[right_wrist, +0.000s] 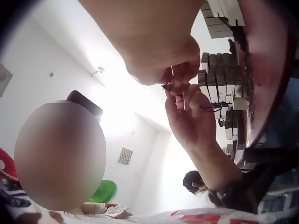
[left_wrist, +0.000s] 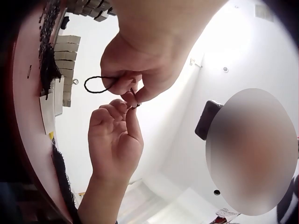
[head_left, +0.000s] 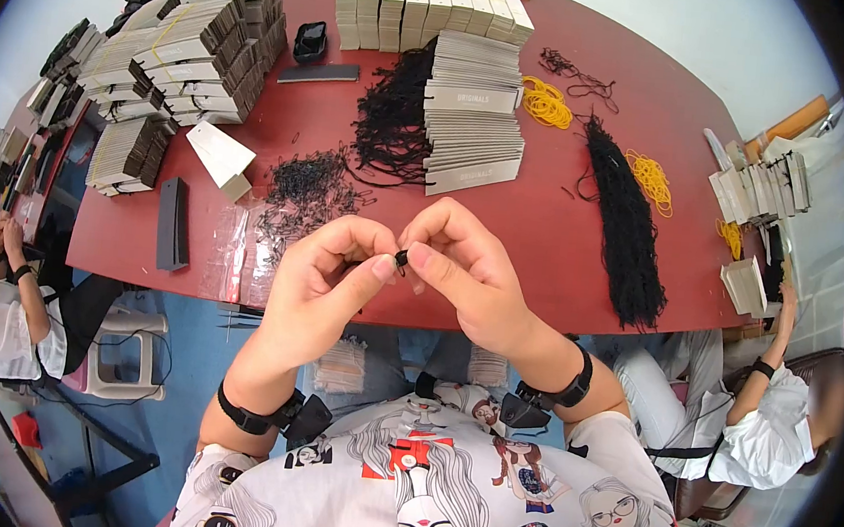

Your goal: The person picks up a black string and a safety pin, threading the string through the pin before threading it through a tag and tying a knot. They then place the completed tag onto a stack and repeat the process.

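Observation:
In the head view both hands meet in front of the chest, close over the table's near edge. The left hand (head_left: 315, 279) holds a thin black cord, whose loop (left_wrist: 86, 84) sticks out past its fingers in the left wrist view. Thumb and fingers of the right hand (head_left: 476, 273) pinch the same cord at a small black piece (head_left: 401, 259), right at the left fingertips. The fingers cover most of that piece, and I cannot tell whether it is a knot or a pin. Beyond the hands lies a heap of small black wire pins (head_left: 310, 189).
Stacked tags printed ORIGINALS (head_left: 474, 99) with black cords stand mid-table (head_left: 545, 234). Further tag stacks (head_left: 211, 34) fill the left side. A black cord bundle (head_left: 621, 221) and yellow rubber bands (head_left: 547, 103) lie to the right. People sit at both sides.

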Demonstrator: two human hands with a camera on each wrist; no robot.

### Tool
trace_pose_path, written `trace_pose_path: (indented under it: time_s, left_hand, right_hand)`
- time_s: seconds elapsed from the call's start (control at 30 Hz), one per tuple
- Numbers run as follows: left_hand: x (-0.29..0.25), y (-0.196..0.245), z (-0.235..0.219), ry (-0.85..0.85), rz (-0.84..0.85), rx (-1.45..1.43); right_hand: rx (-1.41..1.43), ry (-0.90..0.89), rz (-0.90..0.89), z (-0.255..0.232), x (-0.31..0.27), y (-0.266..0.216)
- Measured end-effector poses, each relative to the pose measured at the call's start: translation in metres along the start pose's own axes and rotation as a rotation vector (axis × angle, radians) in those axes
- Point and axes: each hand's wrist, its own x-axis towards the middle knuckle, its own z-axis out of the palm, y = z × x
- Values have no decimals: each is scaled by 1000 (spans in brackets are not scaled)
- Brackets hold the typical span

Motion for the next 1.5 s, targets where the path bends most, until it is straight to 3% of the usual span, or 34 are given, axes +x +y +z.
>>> trace_pose_path:
  time_s: [0.1, 0.17, 0.2, 0.27, 0.37, 0.9, 1.0, 1.07, 1.13, 1.2, 1.27, 1.3, 1.33, 1.4, 1.43, 1.5]
  left_hand:
    - [-1, 1, 2, 7, -5, -32]
    - [-1, 1, 3, 11, 12, -43]
    - [-1, 0, 4, 16, 16, -44]
    - [-1, 0, 5, 21, 18, -47]
    - [-1, 2, 7, 50, 26, -64]
    - [-5, 4, 11, 102, 62, 145]
    - [-9, 6, 10, 121, 70, 220]
    - [-13, 4, 9, 157, 78, 261]
    - [-16, 0, 6, 133, 190, 362]
    - [-21, 4, 4, 149, 165, 208]
    - [-29, 7, -4, 164, 144, 53]
    - [-38, 7, -15, -7, 136, -216]
    - [-49, 8, -26, -178, 130, -481]
    - [-73, 0, -41, -118, 175, -451]
    - [-86, -4, -47, -70, 212, -423]
    - [-110, -6, -52, 33, 202, -307]
  right_hand:
    - [-59, 81, -111, 4, 0, -2]
    - [-465, 185, -341, 3, 0, -2]
    - [-464, 186, -340, 2, 0, -2]
    - [-831, 192, -584, -1, 1, -5]
    - [-958, 180, -695, -1, 2, -8]
    - [-1101, 87, -855, -8, 7, -16]
    - [-1044, 165, -833, -7, 3, -14]
    - [-894, 256, -711, -9, -2, -9]
    - [-853, 281, -658, -2, -6, -6]
    - [-813, 304, -607, 0, -6, -4]
    - [-371, 290, -365, -1, -3, -2]
    - [-372, 280, -366, -2, -2, -2]
    - [-264, 225, -223, -4, -1, -2]
    - [-141, 76, 52, -5, 2, 3]
    - [-138, 52, 56, 0, 5, 10]
    - [-154, -31, 259, 13, 11, 28]
